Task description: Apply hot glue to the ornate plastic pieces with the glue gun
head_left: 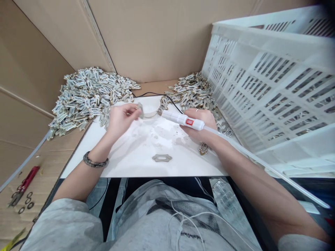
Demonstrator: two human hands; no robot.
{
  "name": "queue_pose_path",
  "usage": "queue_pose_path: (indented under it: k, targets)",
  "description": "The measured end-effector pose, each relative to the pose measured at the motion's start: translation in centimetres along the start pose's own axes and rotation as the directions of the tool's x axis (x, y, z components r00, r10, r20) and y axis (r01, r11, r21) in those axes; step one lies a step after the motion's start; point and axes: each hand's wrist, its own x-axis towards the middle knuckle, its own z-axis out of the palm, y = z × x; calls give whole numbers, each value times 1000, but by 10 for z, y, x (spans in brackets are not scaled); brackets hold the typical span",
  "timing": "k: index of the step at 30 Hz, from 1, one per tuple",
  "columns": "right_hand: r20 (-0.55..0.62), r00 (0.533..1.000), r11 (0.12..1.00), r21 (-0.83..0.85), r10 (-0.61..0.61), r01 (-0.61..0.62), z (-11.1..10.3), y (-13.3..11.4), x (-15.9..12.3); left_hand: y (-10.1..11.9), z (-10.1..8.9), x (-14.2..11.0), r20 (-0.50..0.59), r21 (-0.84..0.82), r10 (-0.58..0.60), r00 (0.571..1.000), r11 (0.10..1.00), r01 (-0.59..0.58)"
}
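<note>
My left hand point(119, 118) pinches a small grey ornamental plate point(140, 107) between thumb and fingertips, above the back of the white board point(136, 167). My right hand point(200, 123) is wrapped round a white hot glue gun point(180, 119), and a long clear glue stick point(240, 148) trails from its rear. The gun's tip points left toward the plate, with a gap between them. Nearer my body, another grey plate point(162, 158) with a slot in its middle lies flat. A brown plate with a white outline point(203, 148) sits below my right wrist.
Large heaps of plates lie at the back left point(89, 90) and back right point(193, 91). A white slatted crate point(272, 90) stands on the right. Cardboard walls point(157, 38) enclose the back and left. A black cable point(153, 93) crosses behind; a red-handled tool point(26, 183) lies at left.
</note>
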Motion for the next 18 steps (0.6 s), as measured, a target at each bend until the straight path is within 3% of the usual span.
queue_pose_path:
  k: [1,3,6,9,11,14,18]
  targets:
    - [4,1000,1000,-5,1,-1,0,0,0,-6,-11,6,-81,118,9,997,993,1]
    - [15,1000,1000,-6,-2,2,0,-1,0,-20,-32,18,-119,245,-46,992,967,74]
    - [21,1000,1000,-1,2,-2,1,-1,0,-37,-51,28,-96,266,-150,984,949,170]
    - [17,1000,1000,-13,12,-11,1,-1,0,-48,-56,32,-38,214,-317,948,924,317]
    - [22,1000,1000,-23,9,-8,0,-1,0,-54,-56,33,-15,216,-365,931,908,360]
    - [23,1000,1000,-26,2,-1,0,-2,0,-62,-61,36,-58,286,-322,945,901,325]
    - [5,1000,1000,-8,9,-9,-1,-2,1,-64,-68,36,-251,442,-51,967,883,161]
